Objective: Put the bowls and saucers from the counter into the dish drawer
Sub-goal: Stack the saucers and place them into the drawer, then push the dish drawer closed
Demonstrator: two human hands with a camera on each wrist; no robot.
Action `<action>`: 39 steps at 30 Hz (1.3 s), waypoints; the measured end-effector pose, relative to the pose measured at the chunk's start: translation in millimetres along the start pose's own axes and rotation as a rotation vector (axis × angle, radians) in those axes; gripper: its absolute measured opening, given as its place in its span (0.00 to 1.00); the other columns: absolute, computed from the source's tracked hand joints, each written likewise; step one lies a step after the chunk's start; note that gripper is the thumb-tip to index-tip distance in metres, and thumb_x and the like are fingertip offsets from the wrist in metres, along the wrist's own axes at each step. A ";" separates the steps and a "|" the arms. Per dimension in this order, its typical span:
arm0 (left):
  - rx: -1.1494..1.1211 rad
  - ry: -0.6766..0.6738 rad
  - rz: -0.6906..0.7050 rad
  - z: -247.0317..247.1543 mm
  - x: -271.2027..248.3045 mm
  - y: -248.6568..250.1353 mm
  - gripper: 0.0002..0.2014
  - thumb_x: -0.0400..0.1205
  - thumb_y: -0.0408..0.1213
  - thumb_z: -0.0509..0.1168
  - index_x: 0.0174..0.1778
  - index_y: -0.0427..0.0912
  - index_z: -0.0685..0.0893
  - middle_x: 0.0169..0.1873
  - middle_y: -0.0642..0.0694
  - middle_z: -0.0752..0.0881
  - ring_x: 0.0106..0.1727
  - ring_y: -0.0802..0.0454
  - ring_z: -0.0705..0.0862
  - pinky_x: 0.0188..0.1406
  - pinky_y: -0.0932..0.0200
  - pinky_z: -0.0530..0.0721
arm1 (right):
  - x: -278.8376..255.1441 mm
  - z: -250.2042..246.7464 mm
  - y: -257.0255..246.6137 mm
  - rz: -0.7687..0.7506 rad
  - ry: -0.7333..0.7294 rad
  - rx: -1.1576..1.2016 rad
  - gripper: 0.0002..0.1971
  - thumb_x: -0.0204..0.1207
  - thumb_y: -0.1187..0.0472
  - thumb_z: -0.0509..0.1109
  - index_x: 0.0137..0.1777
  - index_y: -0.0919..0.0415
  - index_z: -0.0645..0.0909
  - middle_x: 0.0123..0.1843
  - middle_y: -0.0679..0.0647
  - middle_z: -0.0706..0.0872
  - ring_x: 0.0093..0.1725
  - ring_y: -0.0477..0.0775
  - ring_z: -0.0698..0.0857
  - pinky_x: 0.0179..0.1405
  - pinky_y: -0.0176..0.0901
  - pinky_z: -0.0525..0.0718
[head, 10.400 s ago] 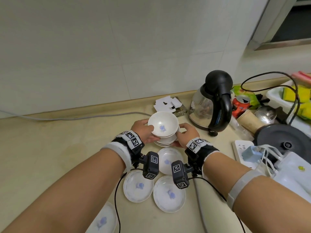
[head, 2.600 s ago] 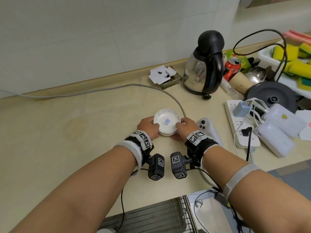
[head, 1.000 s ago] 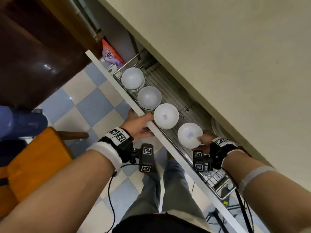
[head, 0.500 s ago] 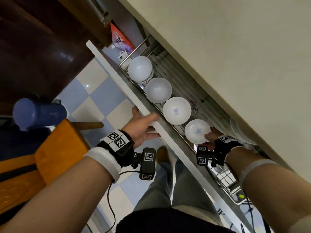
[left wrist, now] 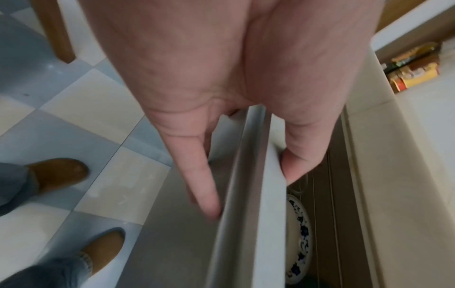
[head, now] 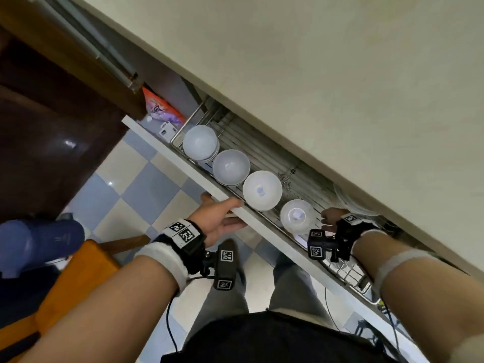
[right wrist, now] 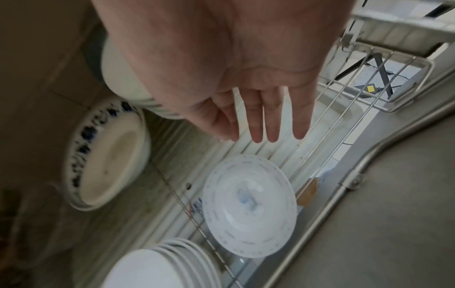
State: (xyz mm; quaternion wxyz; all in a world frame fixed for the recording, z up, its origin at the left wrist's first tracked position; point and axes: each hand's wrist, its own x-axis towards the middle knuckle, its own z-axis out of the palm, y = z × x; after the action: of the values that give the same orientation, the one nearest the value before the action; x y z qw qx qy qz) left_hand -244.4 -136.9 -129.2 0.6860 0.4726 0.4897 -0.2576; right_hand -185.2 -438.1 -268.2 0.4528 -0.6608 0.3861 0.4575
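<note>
White saucers (right wrist: 249,209) lie stacked on the wire rack (head: 348,273) of the drawer (head: 262,226), just below our right hand (right wrist: 246,81). That hand hangs over them with its fingers (right wrist: 273,117) straight and a little spread, holding nothing and clear of the top saucer. Beyond the saucers, further from our right fingertips, a stack of white bowls (right wrist: 162,267) sits in the same rack, and more bowls (head: 230,167) follow in a row along the drawer. To the thumb side of our right hand a blue-patterned dish (right wrist: 108,163) leans on edge at the back.

Our left hand (head: 217,221) grips the drawer front (left wrist: 251,194): the thumb (left wrist: 300,154) hooks over the top edge on the inside, and the fingers (left wrist: 202,175) lie along the outer face. Below that hand we see the checked floor (left wrist: 74,120) and our brown shoes (left wrist: 56,175).
</note>
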 end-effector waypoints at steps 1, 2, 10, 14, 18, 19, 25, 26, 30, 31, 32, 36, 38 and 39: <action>0.020 -0.040 -0.010 -3.5 -0.7 2.7 0.34 0.75 0.28 0.76 0.74 0.41 0.67 0.64 0.28 0.85 0.53 0.32 0.92 0.47 0.42 0.92 | -4.0 -5.2 1.1 -0.022 0.031 0.046 0.28 0.81 0.63 0.65 0.79 0.68 0.67 0.78 0.67 0.72 0.70 0.65 0.79 0.44 0.47 0.84; 0.058 -0.082 -0.019 -6.3 -3.6 6.2 0.32 0.76 0.29 0.77 0.73 0.38 0.70 0.62 0.26 0.86 0.54 0.32 0.92 0.49 0.42 0.92 | -11.4 -10.6 0.5 -0.039 0.054 0.071 0.28 0.81 0.62 0.66 0.80 0.68 0.67 0.77 0.66 0.74 0.69 0.65 0.80 0.42 0.46 0.85; 0.329 -0.199 0.039 -41.9 -15.4 38.1 0.24 0.81 0.37 0.73 0.69 0.29 0.78 0.62 0.25 0.85 0.63 0.33 0.87 0.65 0.44 0.85 | -198.2 31.0 3.5 -0.190 0.088 0.734 0.08 0.82 0.63 0.65 0.42 0.62 0.82 0.41 0.58 0.87 0.44 0.57 0.88 0.50 0.54 0.87; 0.247 -0.178 0.024 -47.4 -24.5 62.2 0.21 0.84 0.38 0.68 0.72 0.36 0.73 0.69 0.23 0.79 0.66 0.31 0.83 0.72 0.41 0.80 | -242.0 61.1 44.1 -0.247 0.175 0.915 0.15 0.82 0.52 0.65 0.37 0.60 0.81 0.36 0.57 0.87 0.41 0.58 0.87 0.43 0.49 0.87; 0.202 -0.263 -0.117 -32.0 -33.5 82.9 0.42 0.71 0.54 0.78 0.76 0.40 0.70 0.72 0.29 0.76 0.68 0.28 0.80 0.59 0.33 0.86 | -243.6 83.1 81.8 -0.130 0.333 0.975 0.22 0.79 0.44 0.66 0.53 0.67 0.81 0.46 0.62 0.87 0.46 0.62 0.88 0.47 0.56 0.89; 0.201 -0.289 -0.154 -28.2 -33.7 87.1 0.47 0.68 0.58 0.78 0.78 0.38 0.69 0.72 0.29 0.76 0.65 0.27 0.81 0.46 0.31 0.89 | -240.6 86.1 86.4 -0.112 0.343 1.021 0.27 0.79 0.44 0.66 0.65 0.69 0.77 0.52 0.64 0.86 0.52 0.64 0.88 0.53 0.63 0.89; 0.162 -0.301 -0.170 -16.5 -40.5 98.0 0.39 0.72 0.65 0.71 0.69 0.45 0.65 0.54 0.30 0.80 0.48 0.27 0.84 0.35 0.31 0.85 | -248.1 89.8 68.9 -0.194 0.307 1.469 0.36 0.80 0.49 0.68 0.84 0.55 0.57 0.79 0.76 0.69 0.66 0.76 0.83 0.48 0.63 0.89; 0.145 -0.303 -0.180 -14.0 -41.8 100.5 0.39 0.72 0.65 0.72 0.69 0.47 0.63 0.54 0.30 0.79 0.48 0.27 0.83 0.38 0.30 0.83 | -246.0 89.0 66.4 -0.194 0.321 1.489 0.36 0.80 0.49 0.68 0.84 0.54 0.58 0.79 0.75 0.69 0.65 0.76 0.83 0.44 0.62 0.90; 0.128 -0.312 -0.174 -0.8 -31.3 113.5 0.43 0.68 0.65 0.75 0.73 0.55 0.61 0.62 0.29 0.77 0.61 0.24 0.81 0.62 0.27 0.80 | -239.0 82.3 53.2 -0.207 0.275 1.547 0.36 0.80 0.47 0.68 0.84 0.55 0.59 0.80 0.72 0.70 0.65 0.74 0.84 0.39 0.57 0.93; 0.150 -0.297 -0.157 2.3 -24.8 116.3 0.49 0.66 0.65 0.76 0.78 0.56 0.59 0.68 0.28 0.75 0.66 0.22 0.79 0.67 0.27 0.78 | -237.4 78.4 48.7 -0.216 0.257 1.557 0.36 0.80 0.46 0.67 0.84 0.56 0.58 0.81 0.72 0.70 0.67 0.74 0.83 0.46 0.59 0.92; 0.167 -0.283 -0.143 6.7 -23.4 119.8 0.53 0.66 0.65 0.76 0.82 0.56 0.56 0.73 0.26 0.72 0.70 0.22 0.77 0.70 0.29 0.77 | -235.7 73.8 43.5 -0.230 0.245 1.565 0.37 0.81 0.45 0.67 0.84 0.58 0.57 0.81 0.71 0.69 0.69 0.73 0.82 0.55 0.61 0.90; 0.160 -0.238 -0.101 25.5 -13.9 133.3 0.51 0.72 0.62 0.74 0.86 0.51 0.54 0.78 0.25 0.66 0.73 0.24 0.75 0.71 0.40 0.81 | -225.4 53.9 23.2 -0.277 0.233 1.577 0.39 0.81 0.43 0.67 0.85 0.56 0.55 0.83 0.71 0.65 0.73 0.73 0.78 0.66 0.65 0.84; 0.169 -0.223 -0.084 37.5 -7.0 141.7 0.54 0.71 0.63 0.75 0.87 0.48 0.55 0.79 0.27 0.67 0.67 0.27 0.79 0.72 0.42 0.81 | -219.1 44.5 14.9 -0.295 0.223 1.577 0.39 0.80 0.42 0.67 0.85 0.56 0.56 0.83 0.71 0.66 0.73 0.72 0.79 0.65 0.64 0.85; 0.163 -0.213 -0.082 43.0 -1.7 145.6 0.55 0.70 0.63 0.76 0.87 0.47 0.54 0.79 0.28 0.68 0.62 0.28 0.81 0.73 0.42 0.80 | -215.8 40.3 11.1 -0.300 0.223 1.573 0.39 0.80 0.42 0.67 0.85 0.55 0.57 0.82 0.71 0.67 0.72 0.71 0.79 0.65 0.64 0.85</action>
State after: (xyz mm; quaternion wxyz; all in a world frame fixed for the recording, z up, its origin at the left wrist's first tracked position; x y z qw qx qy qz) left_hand -107.7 -114.5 -66.9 0.6822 0.4764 0.4105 -0.3730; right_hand -266.9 -382.3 -71.9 0.8006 -0.2352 0.5449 -0.0825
